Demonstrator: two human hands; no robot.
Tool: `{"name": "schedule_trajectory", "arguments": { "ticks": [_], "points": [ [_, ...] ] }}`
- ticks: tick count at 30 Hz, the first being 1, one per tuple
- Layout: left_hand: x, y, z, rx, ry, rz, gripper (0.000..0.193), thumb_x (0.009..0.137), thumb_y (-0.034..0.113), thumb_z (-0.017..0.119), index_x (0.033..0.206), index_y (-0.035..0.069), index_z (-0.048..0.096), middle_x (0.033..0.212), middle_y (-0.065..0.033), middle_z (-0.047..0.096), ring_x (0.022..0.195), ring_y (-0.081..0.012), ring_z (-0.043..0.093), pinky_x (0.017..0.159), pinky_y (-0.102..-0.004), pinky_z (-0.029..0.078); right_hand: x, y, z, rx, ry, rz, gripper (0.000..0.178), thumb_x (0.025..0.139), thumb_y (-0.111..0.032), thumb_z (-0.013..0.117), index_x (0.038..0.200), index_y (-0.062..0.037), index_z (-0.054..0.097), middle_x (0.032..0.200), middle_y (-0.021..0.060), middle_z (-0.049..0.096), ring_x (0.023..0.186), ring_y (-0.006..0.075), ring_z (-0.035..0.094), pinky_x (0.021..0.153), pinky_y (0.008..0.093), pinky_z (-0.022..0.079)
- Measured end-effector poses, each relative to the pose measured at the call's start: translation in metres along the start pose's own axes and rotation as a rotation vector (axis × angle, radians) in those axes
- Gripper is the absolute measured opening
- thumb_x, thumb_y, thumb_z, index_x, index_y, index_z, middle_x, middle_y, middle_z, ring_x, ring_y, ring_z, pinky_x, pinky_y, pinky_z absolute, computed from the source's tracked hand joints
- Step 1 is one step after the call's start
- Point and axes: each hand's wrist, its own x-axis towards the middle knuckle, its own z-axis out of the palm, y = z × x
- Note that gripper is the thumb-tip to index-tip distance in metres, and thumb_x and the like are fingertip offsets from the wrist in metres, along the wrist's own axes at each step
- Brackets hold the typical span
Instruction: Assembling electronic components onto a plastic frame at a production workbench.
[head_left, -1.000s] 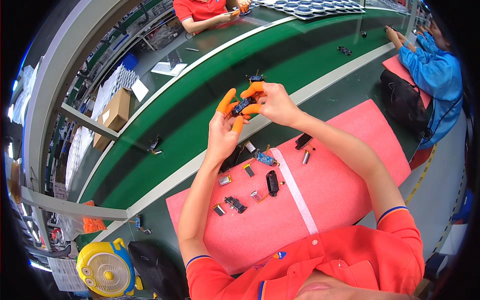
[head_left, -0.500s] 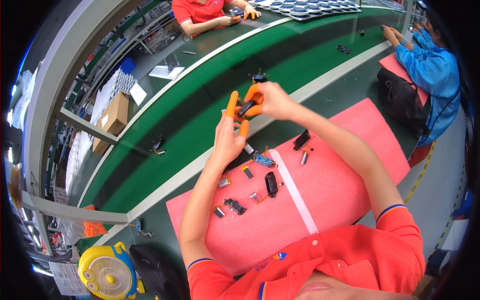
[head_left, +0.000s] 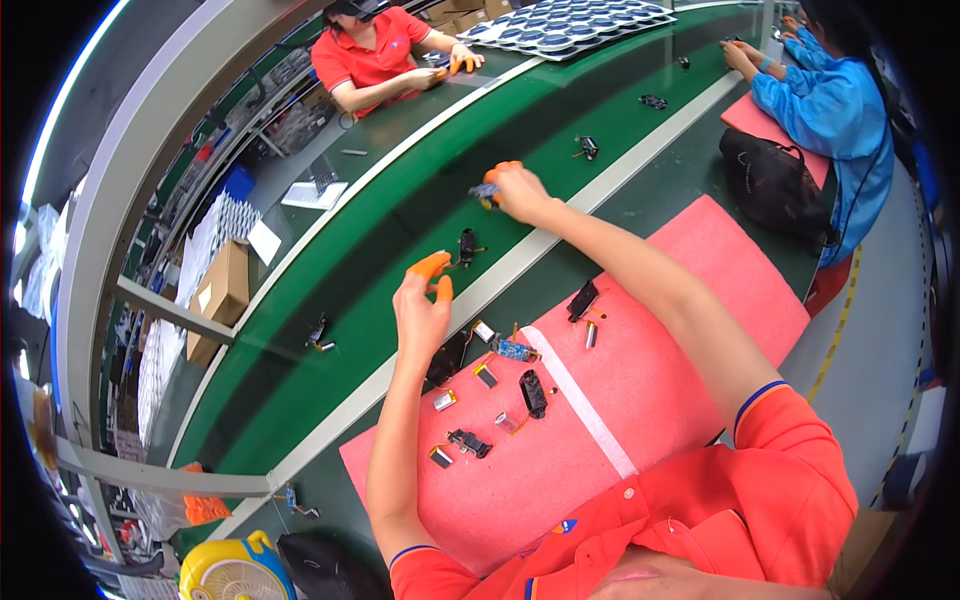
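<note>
Over the green belt point(head_left: 380, 335), my right hand point(head_left: 522, 193) pinches a small blue circuit board point(head_left: 485, 191), smeared by motion. Orange finger covers show on both hands. My left hand point(head_left: 422, 305) is open at the belt's near edge, thumb and fingers apart. Just beyond its fingertips a black electronic module point(head_left: 467, 247) with thin wires lies on the belt; whether the fingers touch a wire, I cannot tell. Nearer me, a pink foam mat point(head_left: 690, 310) bears a blue board with wires point(head_left: 515, 350), a black housing point(head_left: 533, 394) and several small silver battery cells point(head_left: 445, 400).
More modules point(head_left: 586, 148) are spread along the belt. A pale rail point(head_left: 610, 195) separates it from my bench. Across sits a person in red point(head_left: 370, 55) near a tray of round parts point(head_left: 570, 25); a person in blue point(head_left: 830, 120) works at right. A yellow fan point(head_left: 235, 570) stands lower left.
My hands have parted. The black module now lies on the belt by my left fingers, which have opened. My right hand now grips a blue board. The whole view has shifted slightly.
</note>
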Motion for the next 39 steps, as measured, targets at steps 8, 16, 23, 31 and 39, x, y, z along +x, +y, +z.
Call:
{"name": "schedule_trajectory", "arguments": {
  "ticks": [8, 16, 23, 31, 39],
  "points": [
    [0.011, 0.008, 0.007, -0.226, 0.031, -0.155, 0.038, 0.079, -0.002, 0.061, 0.116, 0.002, 0.056, 0.106, -0.0108, 0.06, 0.087, -0.0179, 0.061, 0.076, -0.0289, 0.049, -0.046, -0.079, -0.076, 0.343, -0.045, -0.592, 0.044, 0.067, 0.002, 0.064, 0.11, -0.0044, 0.057, 0.095, 0.0103, 0.059, 0.099, 0.0276, 0.053, 0.081, 0.0378, 0.046],
    [0.004, 0.018, 0.01, -0.75, 0.138, -0.121, 0.036, 0.079, -0.01, 0.057, 0.113, 0.001, 0.056, 0.099, -0.0058, 0.06, 0.093, -0.0134, 0.057, 0.081, -0.0275, 0.046, -0.056, -0.092, -0.074, 1.356, -0.655, 0.203, 0.026, 0.082, -0.009, 0.062, 0.107, -0.0017, 0.059, 0.078, 0.0032, 0.061, 0.078, 0.0114, 0.059, 0.069, 0.0273, 0.047],
    [-0.007, -0.014, -0.002, -0.599, 0.288, 0.107, 0.036, 0.08, -0.011, 0.056, 0.114, 0.0, 0.054, 0.102, -0.0062, 0.058, 0.094, -0.0139, 0.056, 0.088, -0.0289, 0.043, -0.051, -0.116, -0.063, 1.508, -0.715, 0.492, 0.015, 0.081, -0.012, 0.064, 0.091, -0.001, 0.064, 0.075, 0.0044, 0.062, 0.068, 0.0095, 0.058, 0.064, 0.0232, 0.044],
    [-0.013, -0.026, -0.015, -0.76, 0.312, -0.042, 0.036, 0.08, -0.01, 0.055, 0.114, 0.001, 0.054, 0.099, -0.0075, 0.058, 0.087, -0.0147, 0.056, 0.078, -0.0268, 0.046, -0.061, -0.144, -0.053, 1.473, -0.473, 0.532, 0.01, 0.079, -0.007, 0.064, 0.087, -0.0026, 0.066, 0.078, 0.0046, 0.063, 0.069, 0.01, 0.059, 0.061, 0.0224, 0.042],
    [-0.018, -0.026, -0.035, -1.203, 0.08, -0.306, 0.028, 0.084, -0.004, 0.053, 0.111, -0.001, 0.053, 0.095, -0.0097, 0.058, 0.078, -0.0157, 0.056, 0.059, -0.0241, 0.043, -0.066, -0.158, -0.06, 0.886, 0.023, 0.006, 0.014, 0.073, -0.002, 0.065, 0.087, 0.0, 0.064, 0.08, 0.0102, 0.063, 0.074, 0.0191, 0.06, 0.069, 0.0285, 0.046]
  ]
}}
